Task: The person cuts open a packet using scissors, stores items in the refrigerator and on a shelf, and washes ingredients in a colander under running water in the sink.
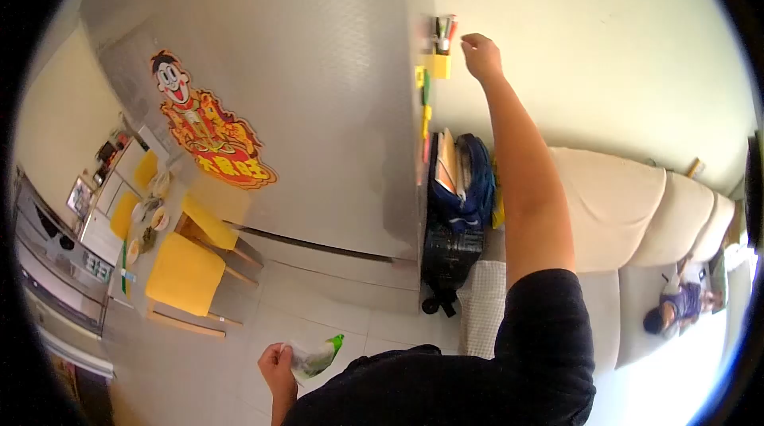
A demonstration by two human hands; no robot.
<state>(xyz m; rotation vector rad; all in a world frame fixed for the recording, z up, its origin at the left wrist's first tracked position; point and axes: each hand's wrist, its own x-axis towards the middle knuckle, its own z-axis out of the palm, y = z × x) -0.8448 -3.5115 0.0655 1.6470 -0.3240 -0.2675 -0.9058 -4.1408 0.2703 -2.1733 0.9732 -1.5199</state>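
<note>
**A:** So where are we at here? Our guess is mid-reach: the right grip is up near the edge of the grey fridge, just beside a yellow holder with slim, pen-like sticks poking out the top

**B:** Same read. A bit of pale wall shows between our fingertips and the holder, so apart, not touching. The fingers are curled in, but we can't tell if the tips meet or if anything's pinched in there

**A:** And the left grip is way lower, clamped on a plastic bag that sticks out to the side of our fist

**B:** Yep. If we're after one of those sticks, we'd say the next move calls for closing that small gap, opening the tips a touch and pinching just one, while the left grip just hangs on to the bag

**A:** Textures? The bag looks thin, see-through and crinkly, with a bright green corner at the end away from our fingers. Can't make out what's inside

**B:** Fridge skin between our two grips is satiny metal with a faint pattern, plus a flat glossy cartoon sticker well off to the left of the right grip. Holder's boxy and smooth, probably plastic. Under our right forearm there's a soft, slouchy blue backpack, and past it a padded cream sofa
</note>
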